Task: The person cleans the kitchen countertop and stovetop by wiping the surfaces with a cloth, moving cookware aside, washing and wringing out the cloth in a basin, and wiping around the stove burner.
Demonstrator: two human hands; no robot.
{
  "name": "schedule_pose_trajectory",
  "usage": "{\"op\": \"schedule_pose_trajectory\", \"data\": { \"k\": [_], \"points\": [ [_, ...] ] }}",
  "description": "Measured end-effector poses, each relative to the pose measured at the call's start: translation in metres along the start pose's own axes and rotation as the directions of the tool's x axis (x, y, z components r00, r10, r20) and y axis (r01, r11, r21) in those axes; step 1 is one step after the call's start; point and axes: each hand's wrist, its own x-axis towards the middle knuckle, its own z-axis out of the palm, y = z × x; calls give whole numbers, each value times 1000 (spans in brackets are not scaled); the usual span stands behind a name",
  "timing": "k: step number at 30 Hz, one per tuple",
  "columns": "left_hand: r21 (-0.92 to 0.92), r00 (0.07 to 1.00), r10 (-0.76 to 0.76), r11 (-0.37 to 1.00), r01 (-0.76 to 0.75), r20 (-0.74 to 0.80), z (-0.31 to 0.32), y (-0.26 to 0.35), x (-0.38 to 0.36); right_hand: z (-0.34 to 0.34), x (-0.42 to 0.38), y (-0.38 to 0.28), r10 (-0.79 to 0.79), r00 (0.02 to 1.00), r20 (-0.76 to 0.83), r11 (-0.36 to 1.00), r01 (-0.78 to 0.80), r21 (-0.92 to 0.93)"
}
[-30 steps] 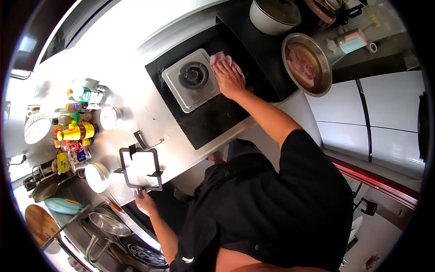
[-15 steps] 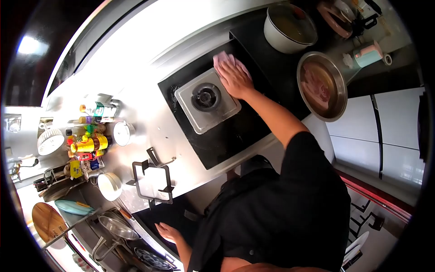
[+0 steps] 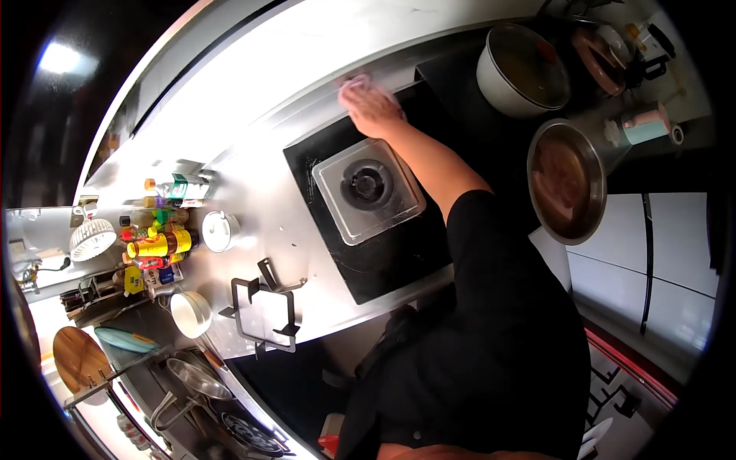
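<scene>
My right hand (image 3: 372, 110) presses a pink cloth (image 3: 356, 83) onto the metal strip behind the black stove top (image 3: 395, 268). Its fingers are slightly blurred and bent over the cloth. In front of that hand is the burner (image 3: 368, 184), set in a square metal plate (image 3: 349, 222). My left hand is out of sight.
A removed pan support (image 3: 290, 322) lies on the steel counter (image 3: 261, 192). Bottles (image 3: 165, 244), a white lidded jar (image 3: 220, 231) and a bowl (image 3: 190, 314) stand at left. At right are a pot (image 3: 521, 73) and a metal basin with meat (image 3: 567, 180).
My right hand and the cloth have moved from the stove top's back corner onto the metal strip behind it. My left hand has left the view. The camera view has shifted slightly.
</scene>
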Motion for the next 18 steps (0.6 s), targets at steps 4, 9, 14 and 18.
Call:
{"op": "schedule_pose_trajectory", "data": {
  "k": [4, 9, 14, 18],
  "points": [
    [-9, 1000, 5, 1000, -5, 6, -4, 3, 10, 2, -13, 26, 19, 998, 67, 980, -32, 198],
    [-5, 998, 53, 999, -53, 27, -3, 6, 27, -21, -87, 29, 372, 891, -260, 926, -375, 42],
    [-25, 993, 109, 994, -108, 42, -2, 6, 43, -26, -169, 17, 620, 772, -139, 784, -618, 60],
    [-39, 990, 131, 991, -129, 53, -6, -2, 51, -28, -180, 20, 639, 768, -46, 750, -608, 262]
  ]
}}
